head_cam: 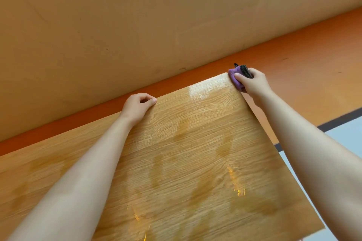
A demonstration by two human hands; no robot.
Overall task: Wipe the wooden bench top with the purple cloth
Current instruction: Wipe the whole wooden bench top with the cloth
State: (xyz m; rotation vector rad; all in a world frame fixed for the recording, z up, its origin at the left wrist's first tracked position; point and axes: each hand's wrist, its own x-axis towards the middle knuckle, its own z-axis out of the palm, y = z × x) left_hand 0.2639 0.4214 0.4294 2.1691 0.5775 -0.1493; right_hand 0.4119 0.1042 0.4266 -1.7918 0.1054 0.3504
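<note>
At the far right corner of the surface (pixel 195 143), the right hand (pixel 252 83) grips the purple cloth (pixel 233 76) (mid-wipe, I judge); left hand (pixel 137 106) fingers curl empty at the far edge; next, sweep the nearer streaks (pixel 239 191)

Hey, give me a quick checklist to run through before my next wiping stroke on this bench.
1. Purple cloth gripped firmly: ok, the right hand holds it.
2. Cloth on the bench top: ok, at its far right corner.
3. Left hand out of the cloth's path: ok, it rests at the far edge, fingers curled, holding nothing.
4. Middle and near part wetted: ok, damp streaks show there.
5. Left end of the top wiped: cannot tell, it runs out of view.
6. Dark thing held against the cloth: cannot tell what it is or whether it might scratch.
</note>
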